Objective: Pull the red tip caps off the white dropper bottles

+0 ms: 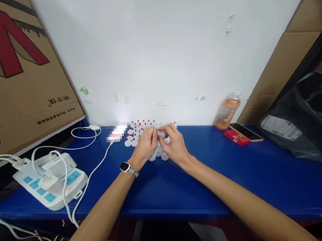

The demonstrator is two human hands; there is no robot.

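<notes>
Your left hand (146, 144), a watch (125, 167) on its wrist, and your right hand (174, 145) meet over the blue table (207, 182), fingers pinched together on one small white cap (162, 134). More white caps (158, 153) lie beneath them; red-tipped caps (138, 129) cluster behind, near the wall.

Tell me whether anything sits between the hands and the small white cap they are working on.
Nothing visible does. The left hand and right hand already meet around the white cap, fingertips on it. The other caps lie behind and beneath on the blue table.
</notes>
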